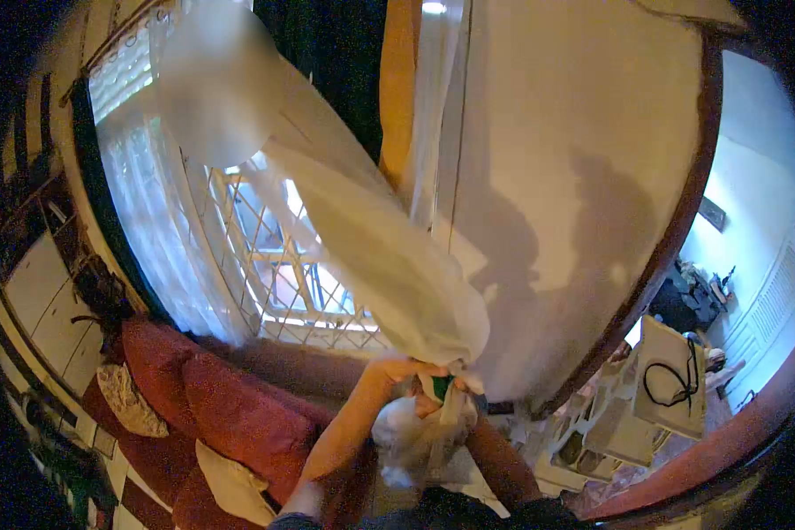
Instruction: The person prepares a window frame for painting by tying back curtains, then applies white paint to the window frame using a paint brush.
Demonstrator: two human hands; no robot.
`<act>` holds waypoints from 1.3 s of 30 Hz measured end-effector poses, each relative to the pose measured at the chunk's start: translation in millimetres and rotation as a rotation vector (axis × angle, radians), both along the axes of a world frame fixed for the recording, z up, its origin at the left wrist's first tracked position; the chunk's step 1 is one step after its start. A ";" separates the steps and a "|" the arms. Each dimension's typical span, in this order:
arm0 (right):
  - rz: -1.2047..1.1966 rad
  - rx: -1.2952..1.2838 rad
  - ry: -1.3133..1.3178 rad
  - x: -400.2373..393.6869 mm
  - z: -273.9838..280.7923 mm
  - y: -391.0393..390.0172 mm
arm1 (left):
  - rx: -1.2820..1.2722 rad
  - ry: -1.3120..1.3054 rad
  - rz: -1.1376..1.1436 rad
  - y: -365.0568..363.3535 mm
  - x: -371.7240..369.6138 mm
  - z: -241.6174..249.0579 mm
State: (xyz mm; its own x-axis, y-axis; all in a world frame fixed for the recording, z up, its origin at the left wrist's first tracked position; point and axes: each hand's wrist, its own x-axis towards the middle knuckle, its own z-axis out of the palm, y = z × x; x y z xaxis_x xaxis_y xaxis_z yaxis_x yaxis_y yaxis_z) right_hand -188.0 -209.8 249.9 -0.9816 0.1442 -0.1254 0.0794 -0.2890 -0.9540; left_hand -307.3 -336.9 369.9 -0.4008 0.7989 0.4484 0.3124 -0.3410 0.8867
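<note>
A long white sheer curtain [371, 247] slants down from the upper left to my hands at the bottom centre. My left hand [397, 373] is closed on the gathered end of the cloth. Close beside it, on the right, my right hand [470, 383] is also closed on the cloth. A small green piece [441, 387] shows between the hands. Below them hangs a bunched part of the white cloth [420, 433], in front of my body. Some of my fingers are hidden by the folds.
A red sofa [230, 402] with light cushions [230, 481] stands at the lower left, below a window with a lattice grille [283, 265]. A dark green curtain [327, 79] hangs above. At the right, a cardboard box [658, 375] bears a black cable.
</note>
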 end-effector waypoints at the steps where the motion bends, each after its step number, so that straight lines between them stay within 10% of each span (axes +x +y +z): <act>1: -0.035 0.004 0.036 2.1 11.8 4.5 | 0.042 0.077 0.012 8.9 0.4 3.0; 9: -0.398 0.561 0.447 32.0 114.9 7.7 | 0.658 0.527 0.338 82.2 6.7 42.7; 14: -1.086 1.069 0.698 -2.8 140.0 -13.6 | 0.222 -0.300 0.466 79.1 47.0 131.3; 19: -1.317 1.128 0.601 -38.5 183.1 47.7 | 0.206 -0.472 0.274 62.1 56.5 222.0; 21: -1.394 1.144 0.817 -52.2 230.4 88.2 | 0.103 -0.253 0.233 51.5 45.3 244.8; 25: -1.433 1.263 1.025 -56.9 365.4 127.7 | 0.150 0.984 0.121 29.1 29.8 252.3; 27: -1.413 1.358 1.109 -73.4 422.0 137.2 | 0.687 1.210 0.380 38.6 23.6 275.8; 30: -1.406 1.325 1.225 -101.9 487.4 143.6 | 0.630 1.413 1.150 58.9 -7.4 352.1; 36: -1.493 1.846 1.403 -127.8 582.0 184.9 | 0.186 1.567 1.400 108.3 -117.0 474.2; 39: -1.569 2.237 1.472 -144.4 621.7 241.1 | 0.505 2.122 1.752 105.2 -153.4 526.1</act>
State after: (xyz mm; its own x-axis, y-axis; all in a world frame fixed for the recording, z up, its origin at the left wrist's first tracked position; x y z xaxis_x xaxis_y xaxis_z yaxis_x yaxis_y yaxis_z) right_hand -332.5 31.2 871.6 0.1521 -0.6675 0.7289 0.4780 0.6952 0.5369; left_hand -460.7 -231.7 895.9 0.6088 0.3349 0.7191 0.1285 0.8529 -0.5060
